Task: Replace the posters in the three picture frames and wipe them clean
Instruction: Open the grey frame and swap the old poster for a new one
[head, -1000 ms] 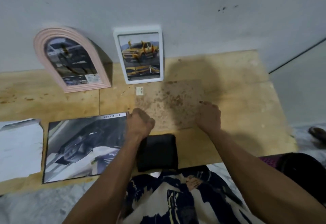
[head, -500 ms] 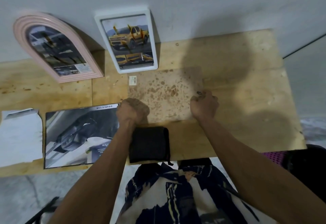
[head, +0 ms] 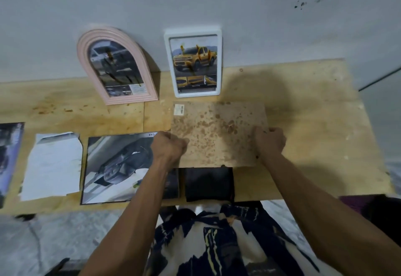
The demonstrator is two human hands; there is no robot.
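A: Hands?

B: Left hand [head: 168, 146] curled into a fist at the left edge of the board [head: 219, 132], knuckles over its near-left part. Right hand [head: 269, 142] curled at the right edge. Both appear to pinch the board's sides, but the fingers tuck under, so the grip on it is likely, not certain.

A: Board is what?

B: Brown, stained, flat on the table [head: 314, 106], with a small white label [head: 179, 110] at its far-left corner. Looks like a frame back, face down; can't confirm.

A: Surface and room?

B: Pale plywood table, blotchy, pushed against a grey wall [head: 195, 0]. Wall has a few dark specks at upper right. Light floor below the near edge.

A: Other frames?

B: Pink frame [head: 82, 58], arched, leans on the wall left of centre, holding a dark car print. White frame [head: 219, 63], rectangular, leans just beyond the board's far edge and shows a yellow truck. Both have smears on the front.

A: Loose stuff?

B: Poster [head: 112, 167] of a dark car lies flat, just left of the left hand; the forearm crosses its right end. Torn paper [head: 52, 167] further left, another print [head: 8, 152] at the frame edge. Black cloth [head: 209, 183], folded, sits between the forearms, touching the board's near edge.
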